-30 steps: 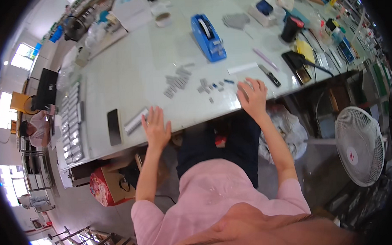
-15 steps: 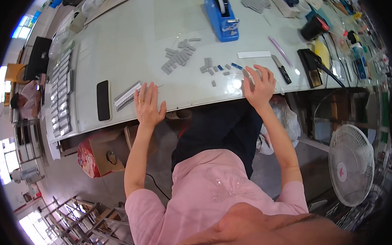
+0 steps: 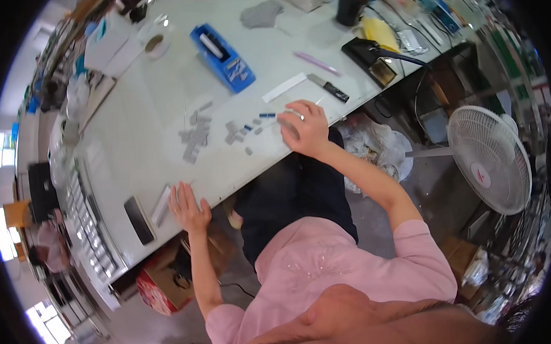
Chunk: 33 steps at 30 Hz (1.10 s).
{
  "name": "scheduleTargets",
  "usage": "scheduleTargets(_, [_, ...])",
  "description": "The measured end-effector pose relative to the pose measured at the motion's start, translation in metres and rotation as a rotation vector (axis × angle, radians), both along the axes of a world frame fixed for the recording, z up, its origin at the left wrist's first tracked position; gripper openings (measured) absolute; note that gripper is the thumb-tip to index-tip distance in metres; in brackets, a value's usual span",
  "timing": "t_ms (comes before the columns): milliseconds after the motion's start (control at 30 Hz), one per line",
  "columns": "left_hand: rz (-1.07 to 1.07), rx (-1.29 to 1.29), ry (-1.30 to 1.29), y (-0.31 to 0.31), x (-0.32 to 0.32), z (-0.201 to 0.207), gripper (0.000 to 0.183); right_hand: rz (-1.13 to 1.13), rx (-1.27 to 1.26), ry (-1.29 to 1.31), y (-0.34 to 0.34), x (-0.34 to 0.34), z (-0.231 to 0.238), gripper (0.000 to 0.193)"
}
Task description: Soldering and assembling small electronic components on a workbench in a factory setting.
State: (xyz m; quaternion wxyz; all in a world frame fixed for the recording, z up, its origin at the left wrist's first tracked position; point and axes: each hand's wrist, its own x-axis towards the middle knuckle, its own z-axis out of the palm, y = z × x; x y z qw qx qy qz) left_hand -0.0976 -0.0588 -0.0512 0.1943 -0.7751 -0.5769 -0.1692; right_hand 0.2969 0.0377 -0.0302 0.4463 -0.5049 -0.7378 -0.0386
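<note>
My left hand (image 3: 190,208) rests at the table's front edge, fingers spread and holding nothing. Its fingertips touch or lie just beside a flat grey-white strip (image 3: 162,206); a dark phone (image 3: 139,220) is to the left of that. On the right, my right hand (image 3: 306,128) lies on the tabletop with loosely bent fingers, the thumb apart, and nothing visible in it. Close to its fingertips is a small blue piece (image 3: 267,115) among a few small grey bits. Between the hands, farther back, sits a loose heap of small grey pieces (image 3: 195,137).
A blue tape dispenser (image 3: 224,58) stands behind the heap. Beyond my right hand lie a white strip (image 3: 284,87), a black-handled knife (image 3: 330,88) and a purple stick (image 3: 316,62). Rows of shiny packets (image 3: 86,218) line the left edge. A white fan (image 3: 484,164) stands at right.
The whole view has turned, so the table now slants up to the right. Both hands keep about the same places on the table, still holding nothing.
</note>
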Motion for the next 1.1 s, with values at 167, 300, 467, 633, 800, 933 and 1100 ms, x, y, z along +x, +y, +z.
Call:
scheduleTargets(167, [-0.041,-0.002,-0.022,0.001,0.01,0.0,0.057,0.024,0.03,0.011,-0.005,0.015,-0.006,0.029])
scheduleTargets(300, [-0.036,0.01,-0.03,0.001,0.012,0.004,0.057,0.125,-0.002,-0.055,-0.01,0.011,-0.002,0.034])
scheduleTargets(467, [-0.026,0.012,-0.062,0.003,0.014,0.011,0.06,0.133,-0.063,-0.185,-0.012,0.018,0.006,0.032])
scheduleTargets(633, [0.018,0.022,-0.141,-0.001,0.013,0.013,0.062,-0.026,-0.085,-0.254,0.008,0.062,0.011,0.018])
scheduleTargets(800, [0.009,0.04,-0.206,0.004,0.021,0.018,0.06,-0.081,0.014,-0.239,0.031,0.06,0.015,0.011])
scheduleTargets(933, [-0.006,0.095,-0.214,-0.001,0.019,0.011,0.054,0.033,-0.048,-0.088,0.025,0.027,0.001,0.012])
scheduleTargets(1100, [0.02,0.131,-0.151,0.001,0.02,0.008,0.058,0.035,-0.039,-0.077,0.005,-0.03,-0.021,0.033])
